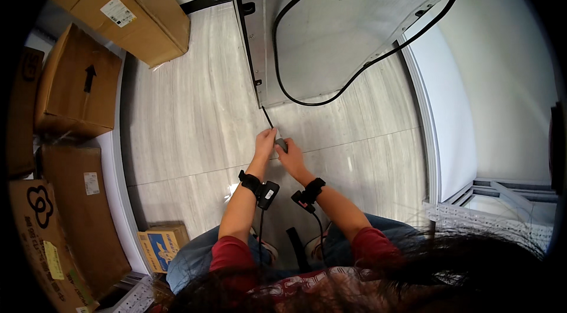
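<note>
My left hand (264,144) is closed around the lower end of a thin black strip (267,117), which runs up to the bottom corner of a large metal cabinet (336,35). Whether the strip is a cord or a rod I cannot make out. Beside it, my right hand (292,158) grips a small grey handle (282,145), its thumb side close to the left fingers. A short pale piece shows between the handle and my left hand; its kind is unclear. A thick black cable (275,41) loops down across the cabinet's face.
Cardboard boxes (80,85) are stacked along the left, with another tall carton (127,9) at the far left. A small yellow and blue box (159,248) sits near my left leg. White panels (449,106) line the right side. Cabled black straps (251,182) circle both wrists.
</note>
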A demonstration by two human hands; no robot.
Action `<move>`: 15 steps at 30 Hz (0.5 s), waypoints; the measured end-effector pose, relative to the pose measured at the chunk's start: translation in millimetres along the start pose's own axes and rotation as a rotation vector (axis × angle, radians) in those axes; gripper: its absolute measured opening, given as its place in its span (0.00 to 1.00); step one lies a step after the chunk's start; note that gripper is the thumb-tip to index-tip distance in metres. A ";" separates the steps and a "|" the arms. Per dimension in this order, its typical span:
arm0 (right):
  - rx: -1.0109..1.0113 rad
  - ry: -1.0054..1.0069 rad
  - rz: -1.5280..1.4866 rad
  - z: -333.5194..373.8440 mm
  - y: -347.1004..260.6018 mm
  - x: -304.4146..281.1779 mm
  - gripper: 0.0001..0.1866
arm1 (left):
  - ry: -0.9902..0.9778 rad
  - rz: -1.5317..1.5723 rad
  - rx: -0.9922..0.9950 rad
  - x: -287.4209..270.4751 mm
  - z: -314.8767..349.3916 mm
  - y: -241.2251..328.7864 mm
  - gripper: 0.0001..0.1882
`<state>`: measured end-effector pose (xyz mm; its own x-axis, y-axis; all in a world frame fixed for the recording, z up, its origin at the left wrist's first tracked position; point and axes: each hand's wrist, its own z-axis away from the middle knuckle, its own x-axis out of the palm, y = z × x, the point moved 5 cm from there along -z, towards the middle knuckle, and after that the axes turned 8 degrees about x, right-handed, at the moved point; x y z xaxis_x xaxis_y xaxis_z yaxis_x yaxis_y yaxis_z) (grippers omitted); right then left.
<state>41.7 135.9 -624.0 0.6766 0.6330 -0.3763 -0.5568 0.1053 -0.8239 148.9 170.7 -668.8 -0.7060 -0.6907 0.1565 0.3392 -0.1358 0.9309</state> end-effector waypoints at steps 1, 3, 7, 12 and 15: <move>-0.015 0.017 0.051 2.5 -2.9 0.6 0.20 | 0.006 -0.022 0.006 -3.3 0.1 0.1 0.13; -0.043 0.059 0.152 8.3 -6.2 -0.4 0.18 | 0.076 -0.120 0.062 -8.6 1.0 1.3 0.14; -0.221 0.233 0.113 21.2 -3.9 -7.4 0.17 | 0.123 -0.006 -0.005 -7.4 2.5 3.3 0.14; 0.198 -0.024 -0.096 0.2 23.4 -3.5 0.19 | -0.005 0.009 -0.123 2.7 4.9 1.0 0.15; -0.198 0.357 0.125 24.5 -9.8 -11.6 0.18 | 0.000 -0.112 -0.025 -12.0 5.2 -1.4 0.16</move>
<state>27.4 146.4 -601.2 0.7538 0.3223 -0.5727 -0.5652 -0.1267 -0.8152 153.6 182.9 -670.2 -0.7406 -0.6699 0.0521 0.2735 -0.2297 0.9341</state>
